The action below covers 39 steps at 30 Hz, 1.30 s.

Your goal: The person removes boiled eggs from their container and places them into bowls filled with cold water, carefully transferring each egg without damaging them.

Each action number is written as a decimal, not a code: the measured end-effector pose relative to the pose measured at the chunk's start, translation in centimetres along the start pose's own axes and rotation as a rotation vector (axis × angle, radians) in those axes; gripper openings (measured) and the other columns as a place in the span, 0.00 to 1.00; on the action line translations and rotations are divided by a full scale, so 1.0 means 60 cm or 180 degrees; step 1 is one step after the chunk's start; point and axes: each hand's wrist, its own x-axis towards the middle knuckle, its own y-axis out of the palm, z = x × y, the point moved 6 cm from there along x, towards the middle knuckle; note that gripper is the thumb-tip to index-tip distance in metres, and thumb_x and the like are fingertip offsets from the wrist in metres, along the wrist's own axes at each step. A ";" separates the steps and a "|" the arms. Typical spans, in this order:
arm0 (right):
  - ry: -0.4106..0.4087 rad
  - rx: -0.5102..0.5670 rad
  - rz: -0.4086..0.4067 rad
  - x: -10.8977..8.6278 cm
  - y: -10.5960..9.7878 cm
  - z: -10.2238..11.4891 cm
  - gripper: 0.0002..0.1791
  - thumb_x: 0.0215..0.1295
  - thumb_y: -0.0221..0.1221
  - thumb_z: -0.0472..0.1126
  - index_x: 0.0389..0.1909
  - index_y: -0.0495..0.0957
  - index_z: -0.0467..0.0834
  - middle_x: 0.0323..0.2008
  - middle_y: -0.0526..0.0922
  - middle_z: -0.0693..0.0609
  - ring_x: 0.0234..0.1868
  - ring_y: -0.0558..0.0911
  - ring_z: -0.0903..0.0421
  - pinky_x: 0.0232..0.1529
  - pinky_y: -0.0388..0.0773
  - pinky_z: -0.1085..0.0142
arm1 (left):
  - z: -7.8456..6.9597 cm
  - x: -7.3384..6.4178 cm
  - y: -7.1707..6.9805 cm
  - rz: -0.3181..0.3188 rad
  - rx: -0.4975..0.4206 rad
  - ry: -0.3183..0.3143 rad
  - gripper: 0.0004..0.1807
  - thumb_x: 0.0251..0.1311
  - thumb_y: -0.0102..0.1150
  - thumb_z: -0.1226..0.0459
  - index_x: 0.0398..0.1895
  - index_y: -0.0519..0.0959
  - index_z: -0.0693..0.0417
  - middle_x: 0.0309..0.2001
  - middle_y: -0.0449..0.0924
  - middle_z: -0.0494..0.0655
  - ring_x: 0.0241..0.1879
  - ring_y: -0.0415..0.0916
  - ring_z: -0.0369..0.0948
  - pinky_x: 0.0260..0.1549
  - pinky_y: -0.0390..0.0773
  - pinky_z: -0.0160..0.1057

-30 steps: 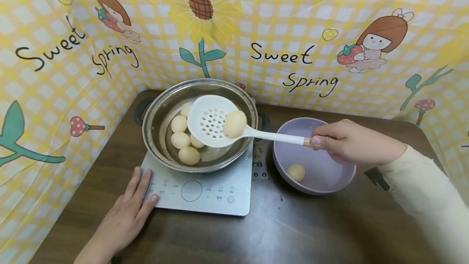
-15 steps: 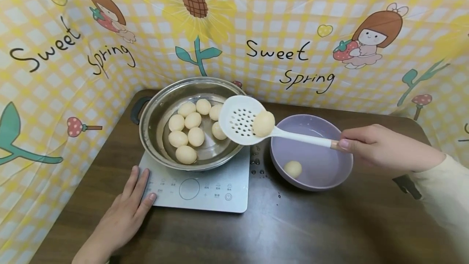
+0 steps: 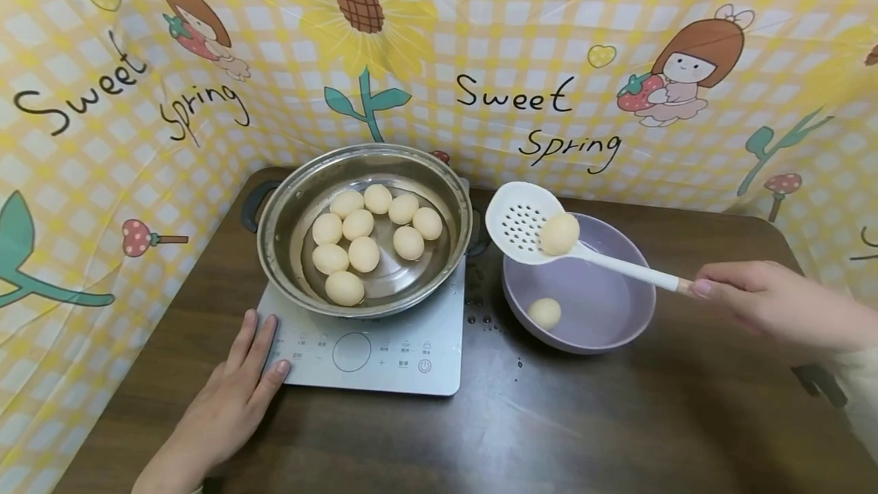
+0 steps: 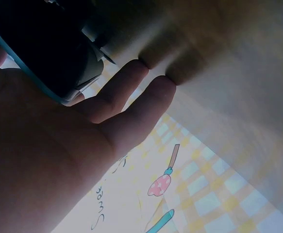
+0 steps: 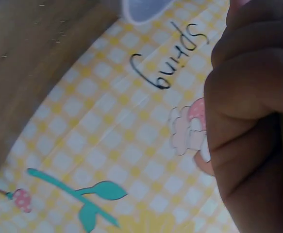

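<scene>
A white slotted spoon (image 3: 525, 221) carries one egg (image 3: 559, 234) and hangs above the back left rim of the purple bowl (image 3: 604, 303). My right hand (image 3: 768, 303) grips the spoon by its handle end, out to the right of the bowl. Inside the bowl lies another egg (image 3: 545, 314). Several eggs (image 3: 364, 255) sit in shallow water in the steel pot (image 3: 274, 273). At the left edge of the white induction cooker (image 3: 411, 380), my left hand (image 3: 222, 406) rests with straight fingers touching its side. The left wrist view shows two of its fingers (image 4: 151, 104) reaching out.
The pot stands on the cooker, its dark side handle (image 3: 255, 206) pointing left. Water drops (image 3: 487, 319) dot the brown table (image 3: 549, 433) between cooker and bowl. A checked cloth (image 3: 521, 36) with printed drawings hangs behind and along the left side.
The slotted spoon, held by my right hand, has moved right from above the pot to above the bowl, with the egg still on it. My left hand stays at the cooker.
</scene>
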 end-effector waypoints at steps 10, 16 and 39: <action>0.0201 0.0059 0.0121 -0.025 0.018 -0.044 0.12 0.82 0.47 0.41 0.42 0.79 0.44 0.12 0.60 0.62 0.10 0.59 0.66 0.07 0.59 0.69 | 0.002 0.002 0.001 0.0018 -0.0024 0.0000 0.40 0.80 0.36 0.45 0.82 0.34 0.51 0.80 0.20 0.55 0.69 0.47 0.77 0.54 0.55 0.78; 0.0254 -0.0218 -0.0141 -0.028 0.022 -0.054 0.10 0.80 0.51 0.41 0.36 0.79 0.49 0.14 0.60 0.62 0.13 0.59 0.66 0.11 0.59 0.67 | 0.004 0.002 0.003 0.0035 0.0005 -0.0017 0.40 0.80 0.35 0.45 0.82 0.34 0.50 0.80 0.20 0.55 0.68 0.47 0.77 0.54 0.56 0.78; -0.0068 -0.1219 -0.1232 -0.055 -0.011 -0.044 0.03 0.75 0.58 0.40 0.42 0.77 0.45 0.16 0.63 0.61 0.12 0.57 0.66 0.11 0.58 0.68 | 0.004 0.003 0.003 0.0073 -0.0012 -0.0039 0.40 0.80 0.35 0.45 0.82 0.33 0.51 0.80 0.18 0.55 0.69 0.45 0.77 0.54 0.55 0.79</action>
